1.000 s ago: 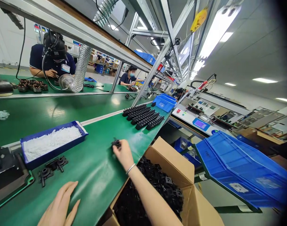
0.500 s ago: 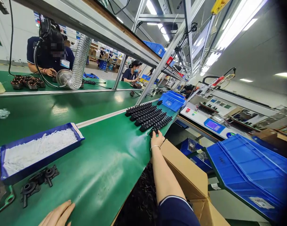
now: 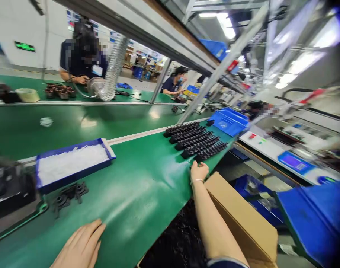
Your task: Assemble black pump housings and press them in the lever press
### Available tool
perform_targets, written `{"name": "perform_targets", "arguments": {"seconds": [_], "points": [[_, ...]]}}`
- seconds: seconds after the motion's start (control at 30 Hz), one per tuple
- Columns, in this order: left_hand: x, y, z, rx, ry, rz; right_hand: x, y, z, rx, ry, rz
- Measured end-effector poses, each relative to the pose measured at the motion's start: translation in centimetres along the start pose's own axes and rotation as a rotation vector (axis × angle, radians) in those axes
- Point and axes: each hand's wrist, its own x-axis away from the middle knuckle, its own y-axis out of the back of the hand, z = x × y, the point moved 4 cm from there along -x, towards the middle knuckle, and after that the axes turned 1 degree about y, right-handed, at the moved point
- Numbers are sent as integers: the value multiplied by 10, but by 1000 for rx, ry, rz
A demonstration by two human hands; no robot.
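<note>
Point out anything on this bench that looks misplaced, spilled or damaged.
Two small oddities: one black part sits apart from the neat rows of parts, by the blue bin, and a crumpled pale scrap lies alone on the green strip beyond the white-filled tray. No spill or damage shows, though blur hides fine detail.

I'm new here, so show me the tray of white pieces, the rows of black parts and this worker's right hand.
Tray (image 3: 77,175): head view, front wall.
Rows of black parts (image 3: 196,140): head view, their middle.
Right hand (image 3: 199,172): head view, back of the hand.
</note>
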Motion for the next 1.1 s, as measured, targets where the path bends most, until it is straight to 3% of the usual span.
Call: {"name": "perform_targets", "arguments": {"seconds": [0.07,0.17,0.27,0.33,0.4,0.5,0.63,0.7,0.77,0.9,1.0,1.1], "points": [[-6,11,-8,1,42,74,41,-10,14,-18,80,212],[-11,18,-14,70,133,196,124,-25,48,-92,273,635],[-11,18,-18,118,186,290,221,-27,101,-208,524,1099],[-9,24,-20,94,185,313,282,-23,144,-299,767,1360],[-4,37,-18,34,194,327,326,-24,183,-349,997,1410],[15,77,0,-104,324,326,363,-40,221,-329,1128,1267],[72,161,39,-400,648,288,383,-59,231,-304,1098,1201],[107,198,51,-550,766,340,384,-56,229,-268,1114,1213],[138,224,57,-663,802,417,385,-43,226,-243,1187,1315],[171,243,61,-754,759,464,397,-5,224,-329,1361,1614],[186,245,65,-732,764,423,412,12,220,-368,1370,1635],[199,235,70,-606,753,346,428,17,212,-412,1283,1585]]}}
